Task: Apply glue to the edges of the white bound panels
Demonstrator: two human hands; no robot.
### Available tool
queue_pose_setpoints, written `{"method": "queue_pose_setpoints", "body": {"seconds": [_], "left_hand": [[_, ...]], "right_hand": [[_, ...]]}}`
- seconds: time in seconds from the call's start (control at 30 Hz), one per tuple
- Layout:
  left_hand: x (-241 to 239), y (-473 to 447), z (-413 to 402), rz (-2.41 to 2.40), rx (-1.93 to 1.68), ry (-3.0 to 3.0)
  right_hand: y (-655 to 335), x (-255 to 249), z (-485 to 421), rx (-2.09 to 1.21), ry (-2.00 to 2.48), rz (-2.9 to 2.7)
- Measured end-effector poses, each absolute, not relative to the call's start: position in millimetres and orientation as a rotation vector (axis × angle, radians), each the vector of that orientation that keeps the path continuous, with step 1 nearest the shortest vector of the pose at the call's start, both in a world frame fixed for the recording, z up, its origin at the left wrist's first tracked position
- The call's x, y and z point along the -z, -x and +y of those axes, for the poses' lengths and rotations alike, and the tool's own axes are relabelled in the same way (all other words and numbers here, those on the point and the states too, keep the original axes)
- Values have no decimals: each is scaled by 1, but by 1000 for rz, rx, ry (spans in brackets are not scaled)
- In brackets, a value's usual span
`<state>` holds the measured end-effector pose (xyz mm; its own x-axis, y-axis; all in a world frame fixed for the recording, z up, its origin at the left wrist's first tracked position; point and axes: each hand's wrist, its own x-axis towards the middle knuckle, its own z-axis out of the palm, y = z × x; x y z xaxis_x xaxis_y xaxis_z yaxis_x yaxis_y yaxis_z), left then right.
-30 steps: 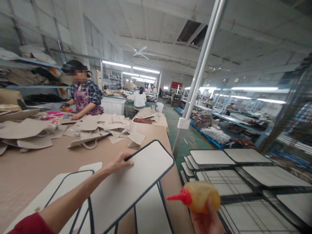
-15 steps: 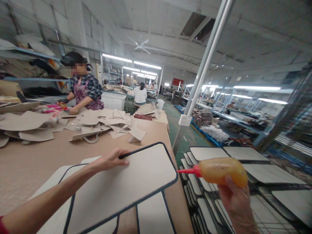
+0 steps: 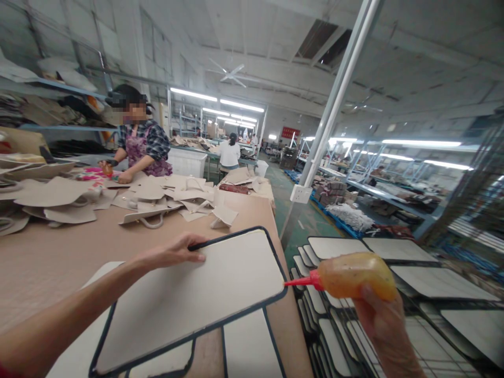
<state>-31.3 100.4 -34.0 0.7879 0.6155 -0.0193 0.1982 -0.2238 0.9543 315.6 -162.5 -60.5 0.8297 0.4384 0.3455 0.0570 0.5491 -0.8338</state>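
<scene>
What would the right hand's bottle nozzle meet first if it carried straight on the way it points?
Probably the dark-trimmed edge of the white panel: the right hand aims the glue bottle leftward at it, though depth is unclear.

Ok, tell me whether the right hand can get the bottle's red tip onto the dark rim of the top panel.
Probably yes: the right hand holds the glue bottle with its tip at the top panel edge; nothing lies between.

The big room is bright. Long ceiling lights (image 3: 214, 99) glow white far away. The shelves (image 3: 472, 220) on the right look blurry, and lines bend near the edges.
</scene>
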Motion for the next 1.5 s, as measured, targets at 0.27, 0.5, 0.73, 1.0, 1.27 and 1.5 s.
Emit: {"method": "queue_pose_setpoints", "body": {"seconds": [0.27, 0.5, 0.73, 1.0, 1.27, 1.5], "left_hand": [[30, 33, 93, 631, -442, -1820], [45, 38, 105, 546, -321, -1927], [53, 32, 101, 522, -312, -1867], [57, 19, 89, 646, -370, -1808], [73, 6, 89, 635, -379, -1635], [61, -6, 78, 682, -433, -1630]], "right_hand": [[-307, 60, -163, -208, 952, -556], [-308, 62, -160, -153, 913, -533], [-303, 73, -164, -124, 887, -514], [-298, 78, -162, -59, 886, -491], [-296, 81, -160, -47, 892, -460], [-291, 85, -160, -60, 907, -474]]}}
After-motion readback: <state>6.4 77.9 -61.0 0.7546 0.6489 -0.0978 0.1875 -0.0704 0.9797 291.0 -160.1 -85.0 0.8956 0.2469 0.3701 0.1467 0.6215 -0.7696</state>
